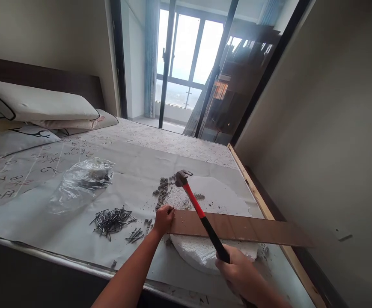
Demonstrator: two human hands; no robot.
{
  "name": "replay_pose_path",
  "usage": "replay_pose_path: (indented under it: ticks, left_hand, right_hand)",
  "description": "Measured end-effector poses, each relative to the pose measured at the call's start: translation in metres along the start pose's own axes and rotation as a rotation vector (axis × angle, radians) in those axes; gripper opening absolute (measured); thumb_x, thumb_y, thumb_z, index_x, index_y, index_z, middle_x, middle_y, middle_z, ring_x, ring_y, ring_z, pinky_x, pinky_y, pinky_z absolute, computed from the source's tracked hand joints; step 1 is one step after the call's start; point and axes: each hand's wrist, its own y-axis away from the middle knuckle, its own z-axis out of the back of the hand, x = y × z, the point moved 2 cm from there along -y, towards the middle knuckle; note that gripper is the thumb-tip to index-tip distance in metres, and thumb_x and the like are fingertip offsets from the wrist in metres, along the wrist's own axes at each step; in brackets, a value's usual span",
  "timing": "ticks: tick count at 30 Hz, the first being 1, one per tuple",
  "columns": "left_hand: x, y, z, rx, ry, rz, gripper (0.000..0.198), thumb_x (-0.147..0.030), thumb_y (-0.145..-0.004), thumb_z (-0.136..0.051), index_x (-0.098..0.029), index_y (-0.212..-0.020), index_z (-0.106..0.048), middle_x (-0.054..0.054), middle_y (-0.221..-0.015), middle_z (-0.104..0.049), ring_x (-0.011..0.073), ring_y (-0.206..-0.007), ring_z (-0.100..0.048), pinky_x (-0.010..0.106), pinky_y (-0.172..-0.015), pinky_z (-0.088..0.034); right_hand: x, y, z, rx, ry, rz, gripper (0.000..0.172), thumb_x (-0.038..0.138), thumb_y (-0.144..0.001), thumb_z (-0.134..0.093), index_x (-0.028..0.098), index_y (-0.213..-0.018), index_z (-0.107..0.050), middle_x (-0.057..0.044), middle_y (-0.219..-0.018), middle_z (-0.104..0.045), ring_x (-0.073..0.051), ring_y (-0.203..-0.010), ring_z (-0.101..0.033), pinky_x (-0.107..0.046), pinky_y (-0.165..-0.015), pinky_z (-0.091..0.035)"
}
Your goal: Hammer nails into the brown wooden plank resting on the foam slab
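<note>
My right hand (237,273) is shut around the black grip of a claw hammer (201,211), which has a red shaft. Its metal head is raised above the grey debris, away from the board. My left hand (163,220) rests at the near end of a brown wooden plank (237,226), with its fingers pinched together at the plank's corner. Anything between them is hidden. The plank lies across a white foam slab (201,252). A heap of steel nails (112,222) lies left of my left hand, and a crumpled clear plastic bag (83,186) lies beyond it.
Grey crumbled debris (162,192) is scattered beside the foam. Everything lies on a mattress covered with a grey letter-printed sheet (160,145). Pillows (38,105) are at the far left, a wooden bed rail (263,201) runs along the right, and a wall stands beyond it.
</note>
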Motion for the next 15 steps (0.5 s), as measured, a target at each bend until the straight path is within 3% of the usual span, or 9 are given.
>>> replay_pose_path:
  ticks: [4,9,15]
  left_hand:
    - [-0.001,0.000,0.001,0.019,-0.007,0.008,0.020,-0.026,-0.076,-0.047,-0.017,-0.062,-0.058,0.003,-0.067,-0.060,0.0143,-0.066,-0.054,0.024,-0.063,-0.039]
    - [-0.005,-0.001,0.002,0.034,0.036,0.000,0.018,-0.025,-0.074,-0.048,-0.017,-0.066,-0.062,0.004,-0.072,-0.061,0.0149,-0.072,-0.055,0.025,-0.068,-0.041]
    - [-0.001,0.001,0.007,-0.043,0.137,0.137,0.037,-0.029,-0.070,-0.050,-0.014,-0.102,-0.062,-0.001,-0.066,-0.054,0.0116,-0.060,-0.049,0.024,-0.061,-0.041]
  right_hand:
    - [-0.009,-0.003,-0.010,0.079,-0.057,-0.129,0.013,0.010,-0.063,-0.037,0.021,-0.059,-0.032,0.006,-0.050,-0.027,-0.008,-0.046,-0.026,-0.022,-0.043,-0.018]
    - [0.000,-0.001,0.000,-0.012,-0.017,-0.043,0.012,0.015,-0.065,-0.042,0.021,-0.059,-0.033,0.005,-0.052,-0.030,-0.009,-0.049,-0.028,-0.022,-0.044,-0.021]
    - [0.012,0.004,0.007,0.016,0.051,0.009,0.012,0.016,-0.063,-0.040,0.021,-0.058,-0.030,0.004,-0.057,-0.031,-0.010,-0.056,-0.029,-0.023,-0.049,-0.021]
